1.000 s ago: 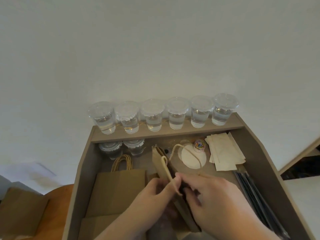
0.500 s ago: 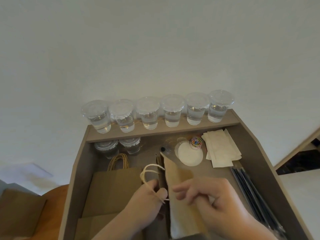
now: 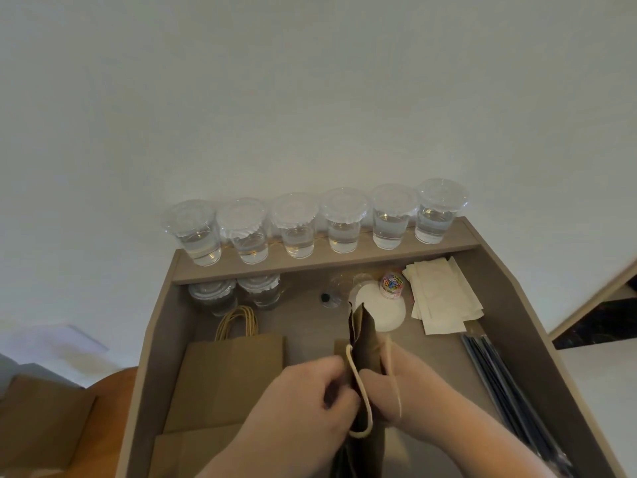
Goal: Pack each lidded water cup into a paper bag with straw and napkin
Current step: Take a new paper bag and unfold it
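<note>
no readable text anywhere, red marks on small jar [image 3: 392, 287] label too blurred to read

Grey-brown bench [image 3: 303, 326] with raised side walls and a back shelf [image 3: 320, 258]. Along the shelf, six lidded water cups [image 3: 343, 222] in a row. Beneath it, two more cups [image 3: 238, 298]. Lying flat at left, paper bags [image 3: 227, 374]; at right, napkins [image 3: 444, 301], wrapped straws [image 3: 506, 384], a tub of paper clips [image 3: 392, 286] at the edge of white paper discs [image 3: 387, 313].

Brown paper bag [image 3: 365, 343] standing up, mouth pulled open. Six lidded cups [image 3: 344, 222] of water in a row behind it. Pale napkins [image 3: 444, 298] and black straws [image 3: 506, 388] at right.
</note>
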